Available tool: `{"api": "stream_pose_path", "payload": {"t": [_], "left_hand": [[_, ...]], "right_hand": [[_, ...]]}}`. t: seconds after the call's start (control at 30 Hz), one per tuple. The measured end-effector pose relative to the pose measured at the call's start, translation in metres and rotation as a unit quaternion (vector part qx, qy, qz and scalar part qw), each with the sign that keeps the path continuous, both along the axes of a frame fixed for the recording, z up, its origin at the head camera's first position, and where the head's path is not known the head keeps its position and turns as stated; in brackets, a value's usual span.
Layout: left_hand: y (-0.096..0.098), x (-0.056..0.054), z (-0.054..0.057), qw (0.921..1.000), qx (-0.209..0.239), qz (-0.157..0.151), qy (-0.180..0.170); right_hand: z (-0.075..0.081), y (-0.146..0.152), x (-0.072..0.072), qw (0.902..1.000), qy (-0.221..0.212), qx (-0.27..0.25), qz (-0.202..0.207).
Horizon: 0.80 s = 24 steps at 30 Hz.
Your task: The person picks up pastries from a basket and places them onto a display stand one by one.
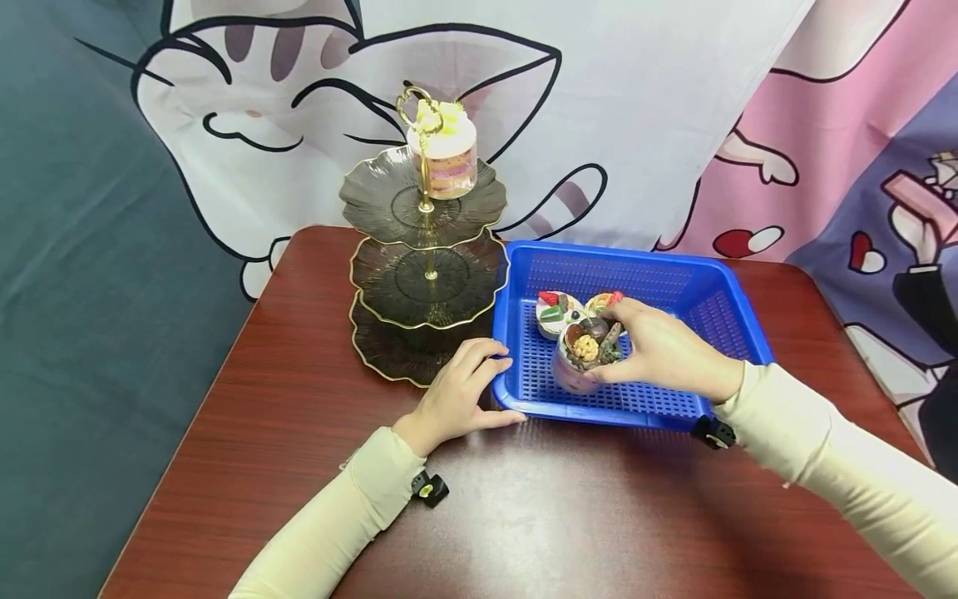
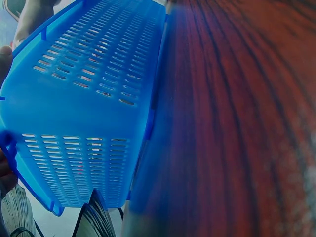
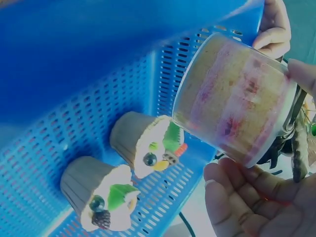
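Note:
My right hand [image 1: 666,345] grips a clear cup of layered cake [image 3: 232,98] by its sides, with thumb and fingers on opposite sides. Chocolate-coloured pieces and a walnut-like lump top this cake, which is held tilted over the blue plastic basket [image 1: 621,412]. Fingers of my left hand [image 1: 456,395] curl over the basket's near left corner, the thumb along the front rim. Inside the basket lie two cupcakes in paper cups; the left cupcake [image 1: 552,314] shows fully, while the right cupcake [image 1: 601,302] is partly hidden behind the held cake.
Left of the basket stands a three-tier dark stand [image 1: 419,279] with gold edges. Its top plate carries another cup of layered cake [image 1: 449,154] with pale yellow topping. Behind the brown table [image 1: 299,466] hangs a cat-print cloth [image 1: 636,100].

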<state>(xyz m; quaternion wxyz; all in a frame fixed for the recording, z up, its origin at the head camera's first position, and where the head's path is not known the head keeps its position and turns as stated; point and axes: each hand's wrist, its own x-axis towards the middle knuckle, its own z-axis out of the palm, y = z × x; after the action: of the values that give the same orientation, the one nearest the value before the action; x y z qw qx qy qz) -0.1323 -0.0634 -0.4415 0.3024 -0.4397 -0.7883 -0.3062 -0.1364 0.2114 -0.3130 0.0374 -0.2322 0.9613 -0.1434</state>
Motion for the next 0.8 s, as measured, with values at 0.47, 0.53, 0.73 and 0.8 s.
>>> {"api": "stream_pose_path", "payload": {"t": [0.47,0.53,0.73,0.8], "left_hand": [[0.0,0.001,0.0,1.0,-0.003,0.002,-0.007],[-0.001,0.001,0.0,1.0,-0.003,0.003,-0.006],[-0.001,0.001,0.002,1.0,-0.003,0.003,-0.003],[-0.001,0.001,0.002,1.0,-0.004,0.002,-0.001]], "right_hand": [[0.017,-0.006,-0.005,0.9997,0.007,-0.021,0.011],[0.02,-0.007,-0.006,0.9995,0.014,-0.025,0.015],[0.03,-0.008,-0.009,0.9996,0.016,-0.022,0.012],[0.034,-0.009,-0.01,0.9995,0.016,-0.023,0.011]]}}
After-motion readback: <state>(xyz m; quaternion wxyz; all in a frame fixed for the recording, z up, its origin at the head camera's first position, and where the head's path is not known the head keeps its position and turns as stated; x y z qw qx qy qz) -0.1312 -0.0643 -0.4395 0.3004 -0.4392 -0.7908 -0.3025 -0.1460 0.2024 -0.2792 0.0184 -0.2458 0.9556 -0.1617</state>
